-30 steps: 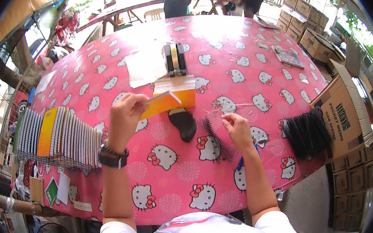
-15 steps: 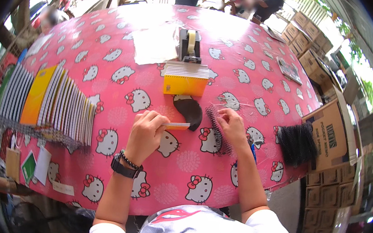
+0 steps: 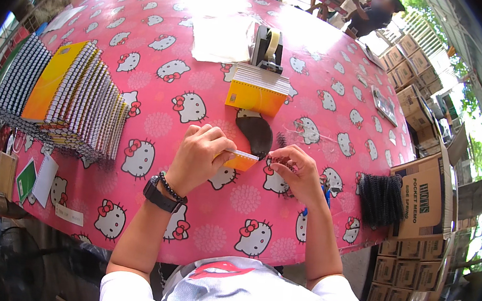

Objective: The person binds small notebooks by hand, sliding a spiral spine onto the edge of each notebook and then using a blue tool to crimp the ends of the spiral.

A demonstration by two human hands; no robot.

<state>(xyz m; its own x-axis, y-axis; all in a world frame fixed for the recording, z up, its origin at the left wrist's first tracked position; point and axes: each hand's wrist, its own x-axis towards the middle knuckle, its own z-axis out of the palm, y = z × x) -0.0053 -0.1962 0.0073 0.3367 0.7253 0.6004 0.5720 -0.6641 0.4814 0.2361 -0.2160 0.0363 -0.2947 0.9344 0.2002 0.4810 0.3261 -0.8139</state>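
- The left hand is curled around a small orange notepad, pinching it at its left end and holding it just above the worktop, which wears a pink cloth printed with cartoon cats.
- The right hand has its fingers drawn narrowly together at the notepad's right end, where a black spiral pokes out; whether the fingertips grip it cannot be told.
- A dark oval pad lies on the worktop just beyond both hands.
- Farther off, an orange-covered stack of notepads sits behind the pad, with a tape dispenser behind that.
- A sheet of clear plastic lies to the left of the dispenser.
- At the left, a long fanned row of spiral-bound notepads leans along the worktop.
- At the right edge rests a bundle of black spirals, beside an open cardboard box.
- More cartons are stacked below it.
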